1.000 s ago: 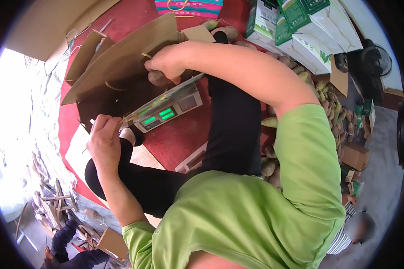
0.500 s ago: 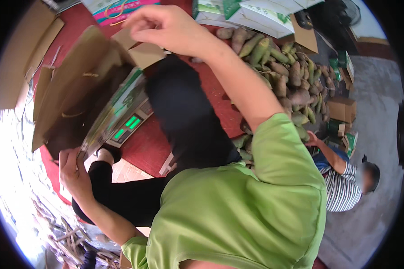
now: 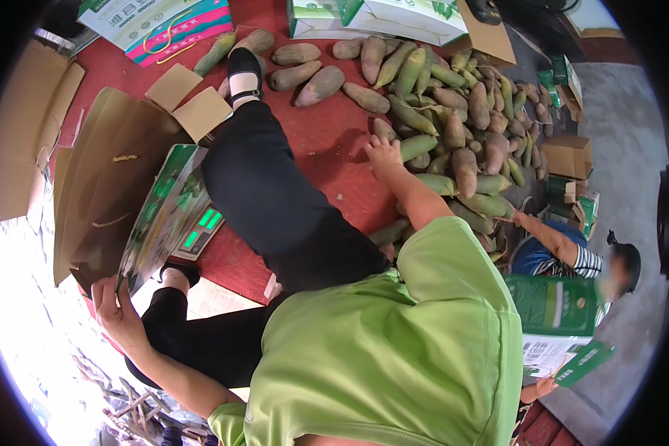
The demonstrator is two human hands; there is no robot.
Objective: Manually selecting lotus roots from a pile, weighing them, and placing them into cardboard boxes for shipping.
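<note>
My left hand (image 3: 117, 316) pinches the lower edge of an open cardboard carton (image 3: 163, 197), brown inside and green-printed outside. The carton stands at the digital scale (image 3: 199, 229), whose green display is lit; what lies inside it is hidden. At the left edge of a big heap of long green and brown root vegetables (image 3: 464, 171), which look like radishes, my right hand (image 3: 385, 157) reaches down with its fingers apart. Its fingertips are by a small brown radish (image 3: 383, 129); I cannot tell whether they touch it.
My leg in black (image 3: 275, 193) stretches across the red floor covering (image 3: 327, 149). Several loose radishes (image 3: 320, 85) lie near my foot. Printed cartons (image 3: 401, 22) stand at the back. A co-worker (image 3: 565, 253) reaches to the heap, and another person's hand (image 3: 540, 388) holds a green-white box (image 3: 554, 320) at right.
My right hand has come down from above the carton to the radish heap. My left hand keeps its hold on the carton. A green-white box and another person's hand have appeared at the lower right.
</note>
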